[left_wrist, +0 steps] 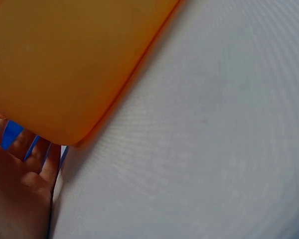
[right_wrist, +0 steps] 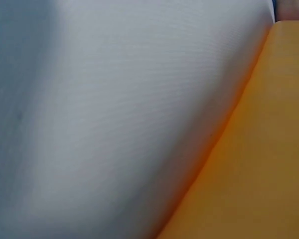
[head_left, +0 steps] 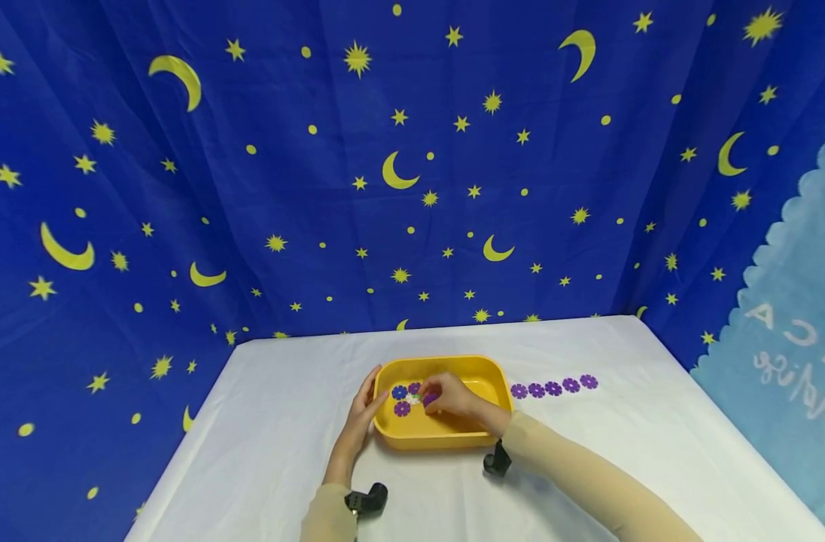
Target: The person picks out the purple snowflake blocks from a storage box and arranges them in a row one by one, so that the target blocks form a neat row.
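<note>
A yellow plastic bin (head_left: 439,442) stands on the white-covered table. At its left end my left hand (head_left: 360,421) holds it, thumb over the rim and fingers along the outside wall. The left wrist view shows those fingers (left_wrist: 49,167) against the bin's end. Inside the bin, my right hand (head_left: 453,397) pinches a purple flower-shaped disc (head_left: 430,400), partly hidden by the fingers. Close to it lie a blue disc (head_left: 400,392), another purple disc (head_left: 402,409) and a white disc (head_left: 412,400). The right wrist view shows only the bin's side wall (right_wrist: 269,149) and no right hand.
Several purple discs (head_left: 553,388) lie in a row on the table to the right of the bin. A white cloth (head_left: 277,391) covers the table. Behind hangs a blue curtain (head_left: 345,271) with yellow moons and stars; a light-blue cloth (head_left: 785,316) hangs at the right.
</note>
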`<action>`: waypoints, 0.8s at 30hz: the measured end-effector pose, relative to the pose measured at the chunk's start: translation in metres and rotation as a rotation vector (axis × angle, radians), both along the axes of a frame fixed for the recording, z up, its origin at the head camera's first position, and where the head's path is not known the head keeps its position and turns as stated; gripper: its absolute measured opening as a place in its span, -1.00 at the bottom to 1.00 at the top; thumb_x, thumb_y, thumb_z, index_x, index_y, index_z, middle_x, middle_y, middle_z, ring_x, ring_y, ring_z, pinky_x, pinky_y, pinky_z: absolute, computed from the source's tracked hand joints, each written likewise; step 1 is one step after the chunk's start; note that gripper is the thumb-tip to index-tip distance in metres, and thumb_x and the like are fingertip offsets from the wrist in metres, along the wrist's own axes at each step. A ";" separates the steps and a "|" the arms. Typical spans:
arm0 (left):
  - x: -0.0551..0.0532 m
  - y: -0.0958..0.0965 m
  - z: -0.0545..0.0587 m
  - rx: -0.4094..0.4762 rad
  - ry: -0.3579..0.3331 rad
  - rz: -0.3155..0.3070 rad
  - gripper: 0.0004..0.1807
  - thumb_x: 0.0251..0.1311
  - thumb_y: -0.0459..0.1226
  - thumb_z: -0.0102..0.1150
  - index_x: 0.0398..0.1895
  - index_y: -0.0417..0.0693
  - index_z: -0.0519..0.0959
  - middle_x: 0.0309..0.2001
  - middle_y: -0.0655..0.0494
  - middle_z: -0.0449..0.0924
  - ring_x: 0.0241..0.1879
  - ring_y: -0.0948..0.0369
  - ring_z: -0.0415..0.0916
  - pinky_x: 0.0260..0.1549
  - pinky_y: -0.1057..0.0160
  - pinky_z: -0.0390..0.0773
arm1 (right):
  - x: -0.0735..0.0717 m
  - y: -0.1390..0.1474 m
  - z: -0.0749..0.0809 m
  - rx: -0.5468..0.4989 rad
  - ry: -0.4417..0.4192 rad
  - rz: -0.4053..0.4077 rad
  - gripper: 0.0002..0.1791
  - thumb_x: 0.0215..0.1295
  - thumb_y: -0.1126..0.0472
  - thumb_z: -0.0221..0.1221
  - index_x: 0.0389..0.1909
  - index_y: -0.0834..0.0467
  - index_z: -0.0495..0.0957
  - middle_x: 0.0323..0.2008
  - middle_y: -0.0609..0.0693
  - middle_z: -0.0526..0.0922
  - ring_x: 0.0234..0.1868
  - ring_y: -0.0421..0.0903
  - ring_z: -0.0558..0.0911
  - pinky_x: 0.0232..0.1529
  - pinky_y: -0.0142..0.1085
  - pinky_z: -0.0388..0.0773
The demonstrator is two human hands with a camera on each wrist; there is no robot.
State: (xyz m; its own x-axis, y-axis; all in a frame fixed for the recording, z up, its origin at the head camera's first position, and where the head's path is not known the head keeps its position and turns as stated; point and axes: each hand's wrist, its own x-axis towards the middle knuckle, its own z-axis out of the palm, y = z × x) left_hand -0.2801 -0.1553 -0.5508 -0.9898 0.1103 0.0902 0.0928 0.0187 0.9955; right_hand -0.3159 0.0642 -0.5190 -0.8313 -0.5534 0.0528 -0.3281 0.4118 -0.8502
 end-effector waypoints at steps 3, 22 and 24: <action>-0.001 0.000 0.000 0.004 0.002 0.004 -0.34 0.36 -0.17 -0.02 0.49 0.05 0.06 0.52 -0.03 -0.04 0.52 -0.01 -0.12 0.49 -0.05 -0.12 | -0.002 0.000 0.000 -0.027 -0.009 -0.051 -0.80 0.08 0.46 0.29 -0.23 0.35 0.60 -0.28 0.20 0.68 -0.37 -0.21 0.54 -0.38 -0.49 0.59; 0.014 0.002 0.029 0.020 -0.031 -0.033 -0.35 0.37 -0.27 -0.05 0.48 -0.14 0.03 0.51 -0.14 -0.07 0.51 -0.06 -0.14 0.49 -0.02 -0.10 | -0.007 0.002 0.008 -0.167 -0.121 -0.203 -0.76 0.18 0.43 0.20 -0.11 0.38 0.59 -0.19 0.29 0.68 -0.54 -0.24 0.56 -0.56 -0.43 0.57; 0.016 0.003 0.031 0.010 -0.031 -0.033 -0.34 0.38 -0.27 -0.05 0.48 -0.14 0.02 0.52 -0.14 -0.07 0.51 -0.06 -0.14 0.49 -0.02 -0.09 | -0.007 0.003 0.010 -0.184 -0.106 -0.195 -0.74 0.17 0.43 0.20 -0.10 0.40 0.58 -0.17 0.33 0.68 -0.42 -0.24 0.62 -0.37 -0.40 0.65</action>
